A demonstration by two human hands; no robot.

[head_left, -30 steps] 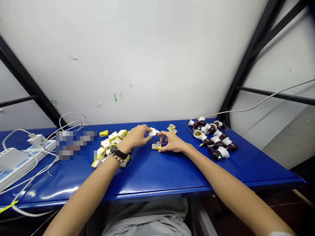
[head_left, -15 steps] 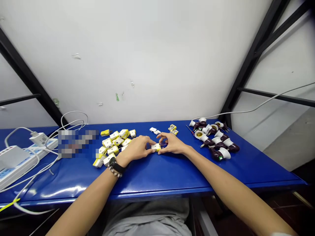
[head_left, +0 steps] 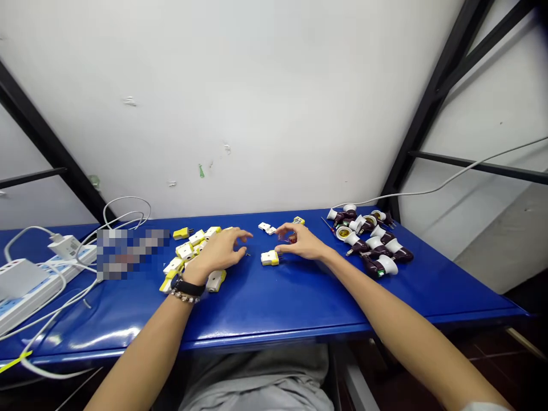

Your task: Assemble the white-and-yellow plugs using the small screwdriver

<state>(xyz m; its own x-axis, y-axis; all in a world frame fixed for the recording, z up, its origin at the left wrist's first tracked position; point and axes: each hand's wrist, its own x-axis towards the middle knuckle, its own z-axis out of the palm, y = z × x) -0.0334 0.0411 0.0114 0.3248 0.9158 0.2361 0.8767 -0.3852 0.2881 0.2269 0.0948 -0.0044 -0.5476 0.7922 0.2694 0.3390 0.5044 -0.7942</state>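
Okay, left hand [head_left: 220,251] open, empty; right hand [head_left: 302,242] half-curled, maybe empty, hard to tell; light, stiff yellow-white plug [head_left: 270,258] at its 8 o'clock, pinch by the sides.

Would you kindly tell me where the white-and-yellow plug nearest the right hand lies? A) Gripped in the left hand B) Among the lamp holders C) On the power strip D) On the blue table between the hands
D. The white-and-yellow plug lies on the blue table between the left hand and the right hand, held by neither.
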